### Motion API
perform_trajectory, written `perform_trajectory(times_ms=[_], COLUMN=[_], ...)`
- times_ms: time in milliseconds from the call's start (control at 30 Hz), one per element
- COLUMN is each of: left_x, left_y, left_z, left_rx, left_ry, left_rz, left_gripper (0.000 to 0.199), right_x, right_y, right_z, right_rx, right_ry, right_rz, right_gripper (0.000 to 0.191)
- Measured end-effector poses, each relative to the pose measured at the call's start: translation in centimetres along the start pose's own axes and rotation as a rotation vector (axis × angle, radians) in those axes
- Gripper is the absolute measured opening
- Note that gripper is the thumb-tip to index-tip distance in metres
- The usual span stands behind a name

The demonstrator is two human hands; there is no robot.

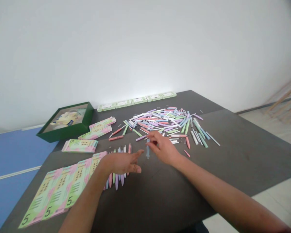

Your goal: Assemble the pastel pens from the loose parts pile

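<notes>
A blue pen (148,151) was pinched, near-upright, by the right hand (166,149); the left hand (122,163) was beside it, fingers parted, empty. Piecing pens together seemed underway; the next move likely called for careful alignment. Loose pen parts (160,119) littered the surface (157,200) beyond.

At lower left, three pink-and-green cartons (41,196) each bear a large black 5. A smaller 5 stands on a carton (81,146) left of centre and on another (96,131) just above. Their finer print is too blurred to read.
</notes>
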State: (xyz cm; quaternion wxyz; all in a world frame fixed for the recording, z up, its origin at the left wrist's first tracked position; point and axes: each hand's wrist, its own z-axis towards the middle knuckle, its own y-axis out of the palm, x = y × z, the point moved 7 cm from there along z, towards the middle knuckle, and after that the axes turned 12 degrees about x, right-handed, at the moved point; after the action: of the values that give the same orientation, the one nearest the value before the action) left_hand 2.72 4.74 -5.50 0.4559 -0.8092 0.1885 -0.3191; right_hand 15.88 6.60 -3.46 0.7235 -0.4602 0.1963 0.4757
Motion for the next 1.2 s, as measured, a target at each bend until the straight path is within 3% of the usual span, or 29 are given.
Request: perform_trajectory(times_ms=[133, 300, 500, 700, 867, 933, 1033, 1133, 1167, 1200], left_x=[-0.6, 0.1, 0.5, 0.3, 0.0, -0.1, 0.0, -0.1, 0.0, 0.0], left_y=[0.2, 0.3, 0.1, 0.1, 0.0, -0.2, -0.2, -0.2, -0.2, -0.2], left_z=[0.3, 0.4, 0.3, 0.2, -0.4, -0.7, -1.0, -1.2, -1.1, -1.1], left_rx=[0.017, 0.003, -0.032, -0.023, -0.046, -0.052, -0.054, -0.062, -0.062, -0.064], left_ry=[-0.048, -0.004, -0.024, -0.024, -0.105, -0.124, -0.11, -0.1, -0.1, -0.103], left_rz=[-0.019, -0.051, -0.003, 0.016, 0.033, -0.012, -0.092, -0.106, -0.101, -0.093], left_gripper=[0.047, 0.025, 0.025, 0.025, 0.035, 0.05, 0.071, 0.077, 0.077, 0.077], right_x=[-2.7, -4.9, -4.3, -4.4, -4.8, -3.5, 1.1, 6.7, 8.5, 9.8], right_y=[2.2, 3.0, 3.2, 3.5, 2.6, 1.1, -2.6, -6.9, -7.8, -8.5], right_z=[-2.2, -3.0, -3.2, -3.8, -4.1, -3.7, -2.6, -1.8, -1.8, -1.8], right_rx=[-0.131, -0.08, -0.004, 0.045, -0.019, -0.02, -0.04, -0.083, -0.158, -0.192], right_ry=[-0.015, -0.052, 0.042, 0.035, -0.013, 0.008, 0.078, 0.147, 0.17, 0.173], right_rz=[0.109, 0.198, 0.274, 0.332, 0.282, 0.16, -0.251, -0.731, -0.859, -0.892], right_gripper=[0.018, 0.017, 0.017, 0.019, 0.033, 0.031, 0.014, 0.016, 0.018, 0.019])
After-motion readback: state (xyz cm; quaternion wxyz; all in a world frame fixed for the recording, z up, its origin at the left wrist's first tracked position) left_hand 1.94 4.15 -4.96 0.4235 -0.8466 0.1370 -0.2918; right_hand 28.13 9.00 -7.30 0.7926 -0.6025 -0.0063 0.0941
